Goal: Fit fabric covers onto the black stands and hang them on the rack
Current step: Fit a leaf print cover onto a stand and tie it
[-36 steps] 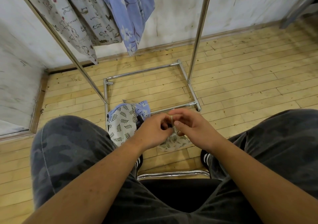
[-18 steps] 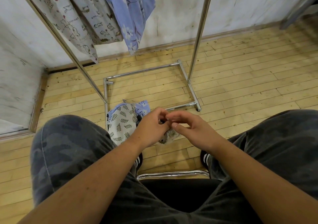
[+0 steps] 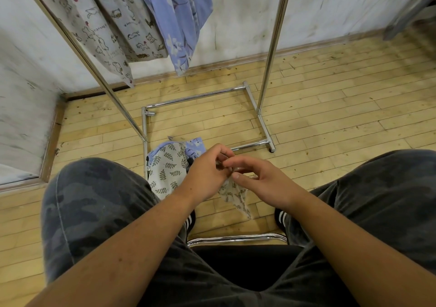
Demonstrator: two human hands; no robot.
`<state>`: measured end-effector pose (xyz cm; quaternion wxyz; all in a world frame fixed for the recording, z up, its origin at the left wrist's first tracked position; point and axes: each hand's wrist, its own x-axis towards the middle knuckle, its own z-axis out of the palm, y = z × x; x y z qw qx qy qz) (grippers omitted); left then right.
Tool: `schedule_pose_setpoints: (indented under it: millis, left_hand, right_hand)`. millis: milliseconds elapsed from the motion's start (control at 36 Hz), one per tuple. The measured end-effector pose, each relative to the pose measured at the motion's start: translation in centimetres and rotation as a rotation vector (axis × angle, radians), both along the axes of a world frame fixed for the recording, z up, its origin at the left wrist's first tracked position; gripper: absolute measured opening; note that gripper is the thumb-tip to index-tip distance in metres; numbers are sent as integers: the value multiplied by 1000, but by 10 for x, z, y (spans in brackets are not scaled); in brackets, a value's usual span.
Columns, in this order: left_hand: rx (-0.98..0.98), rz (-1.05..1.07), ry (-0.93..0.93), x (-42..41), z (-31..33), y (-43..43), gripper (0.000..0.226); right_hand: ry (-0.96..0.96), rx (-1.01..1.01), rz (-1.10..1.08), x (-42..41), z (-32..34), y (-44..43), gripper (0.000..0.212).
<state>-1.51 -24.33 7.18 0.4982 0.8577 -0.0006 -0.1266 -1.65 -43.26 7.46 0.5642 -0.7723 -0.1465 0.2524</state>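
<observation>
Seated person, knees apart, both hands meeting low between them above the wooden floor [image 3: 330, 99].

Item in hand: leaf-print cover [image 3: 236, 195], a small pale cloth hanging limp below the hands, clear of the floor. No stand can be seen inside it.

Left hand [image 3: 205, 177]: fingers curled, pinching the cover's upper edge. The contact itself is hidden behind the knuckles.

Right hand [image 3: 262, 184]: forefinger and thumb brought to the same edge, apparently pinching it. The other fingers are loose and slightly spread.

Stock on the floor: a pile of covers [image 3: 165, 167] just beside the rack's near foot, leaf print on top and a blue floral piece [image 3: 194, 145] behind. A small black part [image 3: 188, 161] shows at the pile's edge and is possibly a stand – too little visible to say.

Rack [image 3: 273, 40]: chrome, standing against the wall. Hanging on it at upper left are cat-print covers [image 3: 106, 23] and a blue floral cover [image 3: 179, 11].

Step in hand, as judged: finding and opening the mouth of the leaf-print cover, ahead of fitting. Several pieces are already hung and several are left in the pile, so the task looks partway through.

Next move calls for: parting the two layers of the edge with both pinches, then freeing one hand to fetch a black stand from the floor – the cover's opening must be held wide enough to take it.
</observation>
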Motion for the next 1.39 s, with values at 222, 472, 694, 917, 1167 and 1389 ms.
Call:
schedule_pose_setpoints:
  millis: [222,472,694,917,1167,1389]
  left_hand:
    - [-123,61,106,2,4,-2,35]
    - [-146,49,183,1,16,-4,48]
    - [-200,35,224,0,32,-8,45]
    - [-217,18,257,-2,39,-12,42]
    - [-315,38,304,-2,46,-13,34]
    - [-391,24,307,-3,49,-14,30]
  right_hand:
    - [50,9,-18,-1,-3,2,27]
    - [78,-157,-219,6,-14,-2,21]
    - [113,-104,-129,1,-17,5,32]
    - [182,-79,-156,2,-15,10,37]
    - [217,-52,-193,5,-15,12,23]
    - [230,-75,-189,7,-17,8,18]
